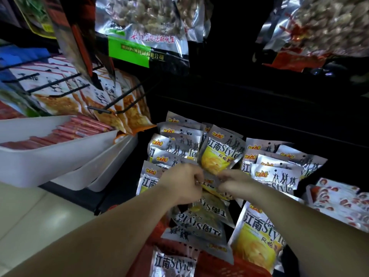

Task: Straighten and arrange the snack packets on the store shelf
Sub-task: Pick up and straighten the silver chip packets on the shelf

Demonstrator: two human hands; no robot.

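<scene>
Head view looks down on a dark shelf [249, 108] where silver-and-yellow snack packets [277, 168] stand in rough overlapping rows, with more lying jumbled and upside down over a red basket [217, 265] nearer the person. At the middle gap the left hand [183, 182] and right hand [237, 182] each pinch an edge of the held packet [209, 183] between curled fingers. I'd judge this is the placing step: next it wants squaring up and seating just below the leaning middle packet [219, 154].
</scene>
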